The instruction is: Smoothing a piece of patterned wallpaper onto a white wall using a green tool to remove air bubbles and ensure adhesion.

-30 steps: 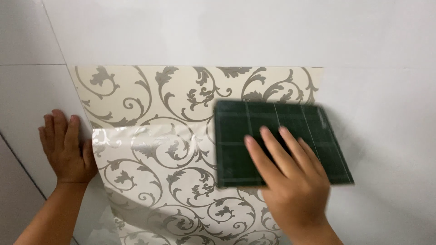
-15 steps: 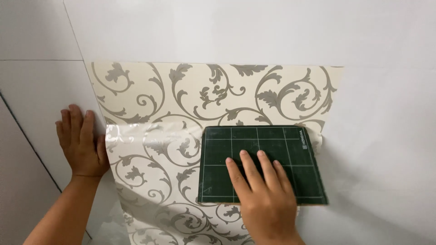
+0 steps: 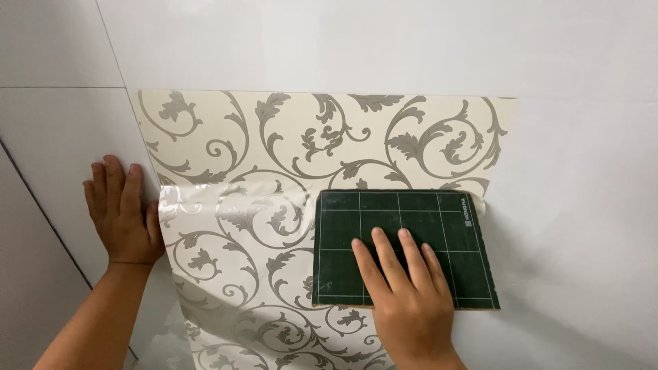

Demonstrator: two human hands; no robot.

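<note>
A cream wallpaper sheet with grey leaf scrolls lies on a white tiled wall. Its upper part sits flat; the lower part is glossy and slightly lifted. My right hand presses flat on a dark green gridded board held against the sheet's right side. My left hand rests flat on the wall, fingers up, its thumb side touching the sheet's left edge.
Tile joints run across the wall at the left. A dark diagonal seam crosses the lower left. Bare white wall lies to the right of the sheet.
The green board and my right hand have slid down and to the left across the sheet. My left hand stays at the sheet's left edge.
</note>
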